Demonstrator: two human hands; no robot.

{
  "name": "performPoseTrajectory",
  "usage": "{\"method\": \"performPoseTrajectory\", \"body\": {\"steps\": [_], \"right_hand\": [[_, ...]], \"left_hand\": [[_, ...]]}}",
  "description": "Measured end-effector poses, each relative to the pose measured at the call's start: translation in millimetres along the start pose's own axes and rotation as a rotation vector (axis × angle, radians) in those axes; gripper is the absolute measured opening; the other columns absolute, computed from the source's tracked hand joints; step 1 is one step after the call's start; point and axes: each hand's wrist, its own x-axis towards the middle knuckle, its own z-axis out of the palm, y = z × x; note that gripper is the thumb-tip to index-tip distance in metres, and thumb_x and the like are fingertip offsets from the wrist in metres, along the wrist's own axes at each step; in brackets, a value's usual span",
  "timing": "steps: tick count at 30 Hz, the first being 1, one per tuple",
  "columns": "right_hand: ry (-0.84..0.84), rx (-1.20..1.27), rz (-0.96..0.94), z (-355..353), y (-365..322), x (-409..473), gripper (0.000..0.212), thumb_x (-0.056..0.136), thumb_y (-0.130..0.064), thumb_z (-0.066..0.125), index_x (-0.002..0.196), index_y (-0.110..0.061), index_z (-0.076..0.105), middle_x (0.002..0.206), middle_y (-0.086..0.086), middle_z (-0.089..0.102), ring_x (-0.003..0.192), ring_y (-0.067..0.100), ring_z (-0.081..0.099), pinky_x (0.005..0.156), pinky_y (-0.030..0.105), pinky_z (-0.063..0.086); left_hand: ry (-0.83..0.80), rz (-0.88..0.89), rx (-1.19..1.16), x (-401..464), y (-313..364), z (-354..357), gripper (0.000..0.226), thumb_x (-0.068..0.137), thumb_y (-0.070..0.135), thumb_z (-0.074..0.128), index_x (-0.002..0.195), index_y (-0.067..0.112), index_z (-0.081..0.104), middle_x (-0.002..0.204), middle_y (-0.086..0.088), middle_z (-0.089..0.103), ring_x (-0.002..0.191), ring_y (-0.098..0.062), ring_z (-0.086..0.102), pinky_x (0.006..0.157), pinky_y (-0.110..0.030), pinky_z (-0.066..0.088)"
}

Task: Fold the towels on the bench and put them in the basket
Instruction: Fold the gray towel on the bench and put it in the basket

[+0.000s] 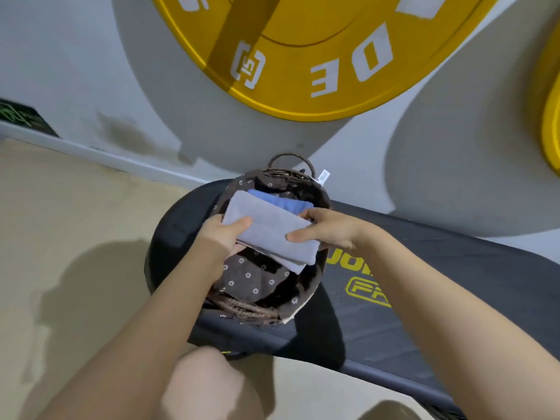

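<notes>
Beside yellow "PR" bench (454,283) lettering, both hands (222,234) hold a grey towel (269,228).

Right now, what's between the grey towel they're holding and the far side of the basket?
A folded blue towel lies there, inside the basket, partly tucked under the grey towel; the head view shows it.

Head-worn view, looking steeply down, close over basket (315,189) on bench (454,268)

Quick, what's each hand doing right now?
Left hand: grips the folded grey towel over the basket.
Right hand: grips the same towel's other end.
</notes>
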Motion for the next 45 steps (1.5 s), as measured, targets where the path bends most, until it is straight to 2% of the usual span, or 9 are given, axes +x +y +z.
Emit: {"method": "performPoseTrajectory", "body": {"steps": [5, 11, 15, 18, 22, 29, 34, 38, 45], "right_hand": [[0.245, -0.491, 0.095, 28, -6, 23, 0.047, 0.082, -0.024, 0.063, 0.122, -0.004, 0.046, 0.103, 0.01, 0.056, 0.091, 0.023, 0.052, 0.073, 0.028, 0.041], [0.38, -0.679, 0.209, 51, 12, 52, 0.052, 0.092, -0.016, 0.051, 0.136, 0.001, 0.028, 0.13, 0.02, 0.051, 0.118, 0.038, 0.052, 0.093, 0.04, 0.044], [0.601, -1.091, 0.033, 59, 17, 39, 0.037, 0.091, -0.008, 0.045, 0.127, -0.003, 0.036, 0.133, 0.018, 0.04, 0.116, 0.036, 0.046, 0.086, 0.039, 0.041], [0.395, -1.221, -0.262, 64, 27, 35, 0.033, 0.089, -0.003, 0.042, 0.122, -0.005, 0.043, 0.121, 0.014, 0.048, 0.106, 0.033, 0.052, 0.071, 0.036, 0.037], [0.259, -1.168, -0.266, 63, 33, 35, 0.038, 0.088, -0.006, 0.042, 0.124, -0.015, 0.05, 0.122, 0.01, 0.049, 0.108, 0.032, 0.053, 0.086, 0.036, 0.041], [0.136, -1.451, -0.09, 68, 36, 25, 0.067, 0.092, -0.018, 0.04, 0.15, -0.016, 0.006, 0.153, 0.007, 0.02, 0.135, 0.03, 0.03, 0.111, 0.042, 0.019], [0.052, -1.366, -0.061, 62, 25, 22, 0.062, 0.089, -0.023, 0.038, 0.148, -0.016, 0.019, 0.149, 0.005, 0.034, 0.138, 0.03, 0.027, 0.114, 0.049, 0.003], [0.217, -1.04, -0.273, 28, 21, 0, 0.042, 0.088, -0.013, 0.041, 0.127, -0.02, 0.052, 0.126, 0.005, 0.059, 0.12, 0.025, 0.049, 0.109, 0.034, 0.02], [0.32, -0.8, -0.23, -62, 13, -114, 0.053, 0.088, -0.011, 0.042, 0.14, -0.019, 0.033, 0.119, 0.016, 0.057, 0.106, 0.037, 0.055, 0.084, 0.038, 0.042]], "left_hand": [[0.112, -0.203, -0.063, 31, -24, 3, 0.042, 0.093, 0.014, 0.054, 0.131, 0.0, 0.043, 0.13, -0.018, 0.052, 0.1, -0.027, 0.055, 0.081, -0.03, 0.046], [0.107, -0.301, 0.086, 51, -35, 6, 0.037, 0.093, 0.015, 0.054, 0.125, -0.002, 0.048, 0.125, -0.018, 0.052, 0.088, -0.032, 0.058, 0.065, -0.032, 0.051], [0.103, -0.174, 0.39, 56, -36, 3, 0.034, 0.092, 0.024, 0.056, 0.112, -0.003, 0.052, 0.088, -0.013, 0.056, 0.073, -0.029, 0.058, 0.072, -0.036, 0.054], [0.102, -0.066, 0.997, 51, -29, 7, 0.043, 0.094, 0.034, 0.047, 0.12, 0.0, 0.05, 0.114, -0.019, 0.061, 0.102, -0.034, 0.062, 0.086, -0.037, 0.05], [0.415, 0.594, 1.65, 31, -12, 16, 0.029, 0.066, 0.012, 0.068, 0.094, 0.011, 0.059, 0.083, -0.005, 0.066, 0.069, -0.019, 0.069, 0.05, -0.025, 0.047], [-0.302, 0.26, 1.481, 37, -29, 11, 0.055, 0.086, -0.001, 0.036, 0.139, 0.015, 0.035, 0.137, -0.011, 0.029, 0.127, -0.029, 0.036, 0.101, -0.032, 0.038], [-0.416, 0.07, 1.625, 37, -22, 19, 0.069, 0.088, 0.001, 0.034, 0.149, 0.023, 0.012, 0.152, -0.008, 0.012, 0.138, -0.027, 0.025, 0.111, -0.037, 0.031], [-0.302, 0.134, 1.747, 12, -6, 36, 0.055, 0.092, 0.012, 0.038, 0.145, 0.024, 0.028, 0.145, -0.004, 0.035, 0.129, -0.026, 0.04, 0.099, -0.037, 0.041], [-0.353, 0.195, 1.789, -77, 66, 102, 0.05, 0.09, 0.035, 0.036, 0.138, 0.021, 0.038, 0.139, -0.002, 0.044, 0.127, -0.024, 0.042, 0.104, -0.039, 0.037]]}}
